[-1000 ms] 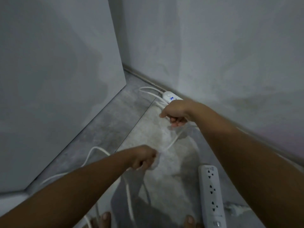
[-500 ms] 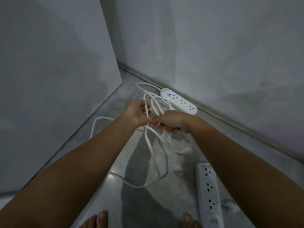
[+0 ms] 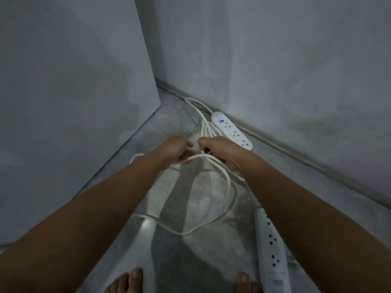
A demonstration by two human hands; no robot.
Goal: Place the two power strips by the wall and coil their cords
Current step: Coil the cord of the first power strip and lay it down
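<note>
A white power strip (image 3: 231, 130) with a small blue light lies on the floor against the right wall. Its white cord (image 3: 227, 193) runs in several loops from the strip through both hands and hangs down to the floor. My right hand (image 3: 220, 151) is shut on the bundle of loops just in front of the strip. My left hand (image 3: 177, 150) is close beside it, shut on a strand of the same cord. A second white power strip (image 3: 271, 250) lies on the floor at the lower right, partly hidden by my right forearm.
A large grey panel (image 3: 74, 92) stands on the left and meets the right wall (image 3: 275, 60) in a narrow corner. A skirting edge (image 3: 317, 166) runs along the right wall. My bare toes (image 3: 135, 278) show at the bottom edge of the grey floor.
My left hand came up from low on the floor to meet my right hand, gathering another loop of cord. The hanging loops now droop lower between my arms.
</note>
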